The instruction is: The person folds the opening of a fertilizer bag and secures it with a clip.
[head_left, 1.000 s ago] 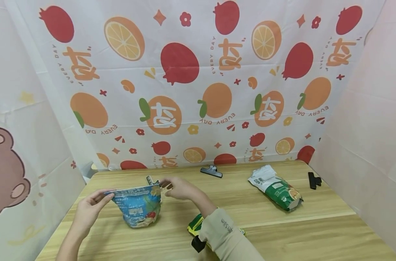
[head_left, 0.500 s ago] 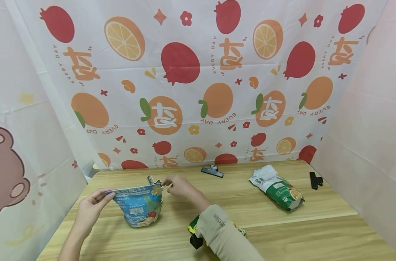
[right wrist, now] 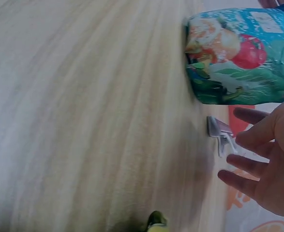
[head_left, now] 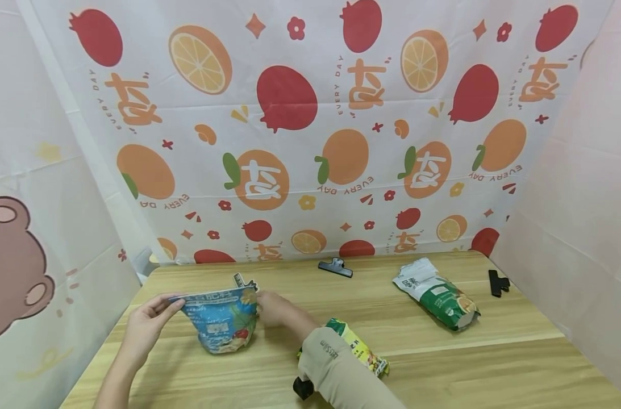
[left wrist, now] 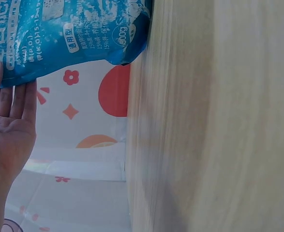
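A blue pouch point(head_left: 220, 321) with vegetable pictures is held upright, its top edge toward the wall. My left hand point(head_left: 145, 328) pinches the top left corner, thumb in front; the left wrist view shows the same hand point(left wrist: 11, 128) with its other fingers straight behind the pouch point(left wrist: 79, 34). At the opposite top corner is my right hand point(head_left: 275, 309), overlapping the pouch's edge in the head view. From the right wrist, this hand point(right wrist: 272, 154) has spread fingers and thumb right beside the pouch's edge. A clip with a striped label point(head_left: 245, 280) shows behind the pouch.
A green-yellow packet point(head_left: 358, 347) lies partly under my right sleeve point(head_left: 336, 363), near a black clip point(head_left: 303, 388). A green-white packet point(head_left: 438, 295) lies to the right. Another clip point(head_left: 336, 267) is by the patterned curtain point(head_left: 300, 170), and a black one point(head_left: 498, 283) at the right edge.
My right hand has moved slightly down and closer to the pouch's right corner, uncovering more of the green-yellow packet. My left hand keeps its pinch; the head view has shifted slightly.
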Available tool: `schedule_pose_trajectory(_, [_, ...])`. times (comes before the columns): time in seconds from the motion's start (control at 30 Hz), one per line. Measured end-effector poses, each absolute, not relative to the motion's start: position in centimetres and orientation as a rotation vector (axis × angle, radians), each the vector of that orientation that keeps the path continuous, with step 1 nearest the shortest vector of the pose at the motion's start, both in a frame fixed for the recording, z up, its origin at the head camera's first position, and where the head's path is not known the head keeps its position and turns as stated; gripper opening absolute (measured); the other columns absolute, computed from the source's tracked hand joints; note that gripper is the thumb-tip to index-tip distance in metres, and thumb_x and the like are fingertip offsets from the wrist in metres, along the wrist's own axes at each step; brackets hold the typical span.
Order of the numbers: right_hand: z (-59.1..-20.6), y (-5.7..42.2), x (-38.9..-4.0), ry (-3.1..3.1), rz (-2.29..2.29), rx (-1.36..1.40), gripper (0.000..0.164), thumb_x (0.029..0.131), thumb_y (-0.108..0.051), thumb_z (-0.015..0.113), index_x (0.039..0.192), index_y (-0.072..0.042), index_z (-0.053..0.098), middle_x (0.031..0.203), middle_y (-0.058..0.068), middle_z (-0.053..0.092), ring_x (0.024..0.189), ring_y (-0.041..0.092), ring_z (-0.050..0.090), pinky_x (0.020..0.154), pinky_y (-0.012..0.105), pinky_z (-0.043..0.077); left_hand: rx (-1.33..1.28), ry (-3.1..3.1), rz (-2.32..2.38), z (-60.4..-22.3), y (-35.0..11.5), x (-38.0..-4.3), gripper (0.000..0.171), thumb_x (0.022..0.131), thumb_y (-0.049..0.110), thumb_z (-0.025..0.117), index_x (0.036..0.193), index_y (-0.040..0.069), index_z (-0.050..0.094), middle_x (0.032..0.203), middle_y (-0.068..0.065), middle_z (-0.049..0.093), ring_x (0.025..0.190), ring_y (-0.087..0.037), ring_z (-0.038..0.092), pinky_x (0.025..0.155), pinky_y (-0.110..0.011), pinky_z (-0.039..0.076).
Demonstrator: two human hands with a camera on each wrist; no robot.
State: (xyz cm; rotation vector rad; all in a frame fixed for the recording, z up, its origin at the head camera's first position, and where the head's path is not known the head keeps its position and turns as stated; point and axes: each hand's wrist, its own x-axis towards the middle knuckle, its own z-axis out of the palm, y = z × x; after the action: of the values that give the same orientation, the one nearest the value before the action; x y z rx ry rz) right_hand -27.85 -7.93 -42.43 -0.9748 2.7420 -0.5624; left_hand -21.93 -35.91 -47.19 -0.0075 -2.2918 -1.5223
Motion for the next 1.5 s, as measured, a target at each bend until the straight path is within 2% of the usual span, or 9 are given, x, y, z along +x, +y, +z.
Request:
schedule_pose_trajectory(0.2, [-43.2,-7.9,-27.6,2.757,-0.362,-1.022,0.027,0.09,-0.013,0.057,0.116,-0.013,0.064,0.134,-0.007,0.047,0.114,0.014,0.049,0.091,0.025,0.041,0.025,-2.27,-1.497,-48.7,-36.6,-22.8,0.041,0.089,0.036,0.06,0.117,0.007,0.06,0.105,-0.005,0.065,0.096,-0.003,0.057,0.075,-0.009,0.043])
schedule_pose_trajectory(0.4, [-43.3,-7.9,-27.4,2.782,-0.289,-1.042,0.022,0.091,-0.014,0.056,0.109,-0.016,0.068,0.127,-0.014,0.052,0.093,0.005,0.054,0.074,0.019,0.045,0.013,-2.28,-1.512,-48.6,-36.6,-22.7,0.042,0.089,0.037,0.06,0.117,0.007,0.059,0.105,-0.003,0.066,0.097,-0.002,0.057,0.075,-0.009,0.043])
schedule_pose_trajectory(0.6, [-43.0,-7.4,-27.3,2.771,-0.239,-0.967,0.031,0.089,-0.016,0.058,0.119,-0.023,0.064,0.129,-0.013,0.05,0.106,0.007,0.051,0.083,0.023,0.044,0.023,-2.284,-1.527,-48.6,-36.4,-22.7,0.042,0.089,0.038,0.06,0.118,0.007,0.059,0.105,-0.003,0.065,0.097,-0.001,0.056,0.075,-0.009,0.043])
schedule_pose_trajectory(0.77, [-41.8,-6.9,-27.1,2.699,-0.158,-0.831,0.019,0.093,-0.016,0.052,0.104,-0.017,0.068,0.099,-0.008,0.058,0.077,0.008,0.051,0.064,0.022,0.041,0.05,-2.294,-1.54,-48.7,-36.5,-22.7,0.044,0.088,0.04,0.06,0.118,0.007,0.059,0.106,-0.002,0.065,0.097,-0.002,0.056,0.075,-0.009,0.043])
schedule_pose_trajectory(0.87, [-41.1,-6.6,-26.8,2.68,-0.127,-0.694,0.017,0.094,-0.016,0.049,0.088,-0.012,0.064,0.08,-0.001,0.051,0.06,0.014,0.041,0.052,0.024,0.033,0.058,-2.299,-1.543,-48.5,-36.4,-22.5,0.046,0.087,0.041,0.06,0.118,0.007,0.059,0.106,-0.002,0.065,0.097,-0.001,0.056,0.075,-0.01,0.043])
schedule_pose_trajectory(1.13, [-39.7,-6.6,-26.7,2.807,-0.05,-0.582,0.014,0.089,-0.024,0.059,0.082,-0.012,0.061,0.073,-0.001,0.053,0.059,0.014,0.044,0.053,0.025,0.036,0.039,-2.293,-1.522,-48.4,-36.5,-22.4,0.045,0.088,0.04,0.06,0.118,0.006,0.059,0.104,-0.002,0.066,0.095,-0.001,0.057,0.074,-0.009,0.043])
schedule_pose_trajectory(1.27, [-40.1,-7.1,-27.5,2.912,-0.199,-0.633,0.025,0.087,-0.024,0.063,0.11,-0.016,0.062,0.1,-0.001,0.059,0.082,0.013,0.055,0.067,0.028,0.046,0.026,-2.287,-1.516,-48.4,-36.5,-22.5,0.045,0.088,0.039,0.06,0.118,0.005,0.059,0.105,-0.003,0.066,0.096,-0.001,0.057,0.075,-0.01,0.043])
schedule_pose_trajectory(1.37, [-41.2,-7.6,-28.1,2.927,-0.268,-0.69,0.048,0.088,-0.027,0.062,0.133,-0.021,0.047,0.133,0.0,0.044,0.112,0.017,0.049,0.086,0.033,0.045,0.041,-2.287,-1.524,-48.1,-36.4,-22.4,0.044,0.088,0.039,0.061,0.117,0.005,0.06,0.103,0.0,0.066,0.095,0.0,0.057,0.074,-0.01,0.043])
schedule_pose_trajectory(1.5, [-42.7,-8.0,-28.8,2.911,-0.316,-0.696,0.054,0.09,-0.029,0.06,0.14,-0.026,0.039,0.146,0.0,0.028,0.126,0.02,0.036,0.095,0.037,0.04,0.05,-2.313,-1.556,-47.7,-36.4,-22.3,0.044,0.088,0.04,0.06,0.116,0.007,0.06,0.102,0.004,0.066,0.096,0.0,0.056,0.075,-0.013,0.045])
